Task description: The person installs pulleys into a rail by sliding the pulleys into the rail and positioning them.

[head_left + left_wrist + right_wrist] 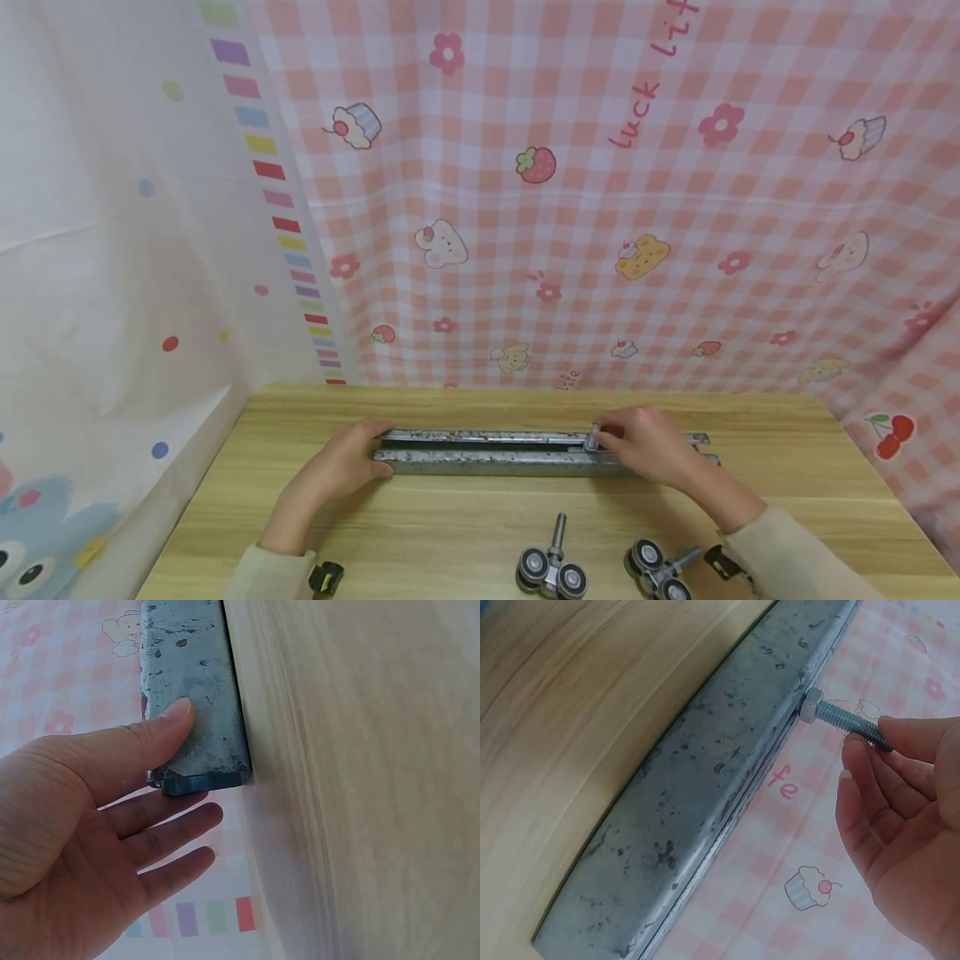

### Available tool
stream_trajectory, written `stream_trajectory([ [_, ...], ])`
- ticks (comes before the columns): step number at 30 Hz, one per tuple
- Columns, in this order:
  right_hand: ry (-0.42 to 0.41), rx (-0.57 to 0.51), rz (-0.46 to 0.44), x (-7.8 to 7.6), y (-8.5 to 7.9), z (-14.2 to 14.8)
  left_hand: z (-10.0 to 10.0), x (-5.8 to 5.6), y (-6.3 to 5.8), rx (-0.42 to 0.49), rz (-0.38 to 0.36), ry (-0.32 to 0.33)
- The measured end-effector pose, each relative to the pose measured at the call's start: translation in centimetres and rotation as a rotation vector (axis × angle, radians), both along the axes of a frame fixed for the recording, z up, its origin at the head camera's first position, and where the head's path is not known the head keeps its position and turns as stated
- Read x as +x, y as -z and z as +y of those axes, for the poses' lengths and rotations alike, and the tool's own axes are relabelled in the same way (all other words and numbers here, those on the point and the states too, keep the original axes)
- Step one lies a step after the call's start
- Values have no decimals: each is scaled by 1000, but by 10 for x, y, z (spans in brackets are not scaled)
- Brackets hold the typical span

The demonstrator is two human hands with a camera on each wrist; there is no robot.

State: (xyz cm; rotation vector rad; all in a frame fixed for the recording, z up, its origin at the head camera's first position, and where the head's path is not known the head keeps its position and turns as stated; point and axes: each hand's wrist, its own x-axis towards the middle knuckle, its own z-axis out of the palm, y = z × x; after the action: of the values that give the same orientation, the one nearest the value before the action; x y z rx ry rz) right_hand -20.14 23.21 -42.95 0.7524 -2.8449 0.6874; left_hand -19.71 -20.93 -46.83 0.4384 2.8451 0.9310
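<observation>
Pinching the bolt [847, 721] by its threaded end with the right hand [660, 448], right where it rises from the metal rail [487, 464] on the table [442, 533]; gripping the rail's end with the left hand [341, 462], spread across its width!

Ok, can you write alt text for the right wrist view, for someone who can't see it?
A bare right hand pinches the end of a silver threaded metal bolt standing out from a long, scuffed grey metal rail. The rail lies on a pale wooden tabletop, with pink checked cloth beyond.
</observation>
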Motion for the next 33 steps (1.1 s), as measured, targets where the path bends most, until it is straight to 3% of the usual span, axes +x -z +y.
stream_trajectory([
  [24, -107, -20, 31, -7, 0, -24, 1, 0, -2, -5, -4, -6],
  [33, -111, -13, 18, -8, 0, -35, 1, 0, -1, -14, 8, -1],
])
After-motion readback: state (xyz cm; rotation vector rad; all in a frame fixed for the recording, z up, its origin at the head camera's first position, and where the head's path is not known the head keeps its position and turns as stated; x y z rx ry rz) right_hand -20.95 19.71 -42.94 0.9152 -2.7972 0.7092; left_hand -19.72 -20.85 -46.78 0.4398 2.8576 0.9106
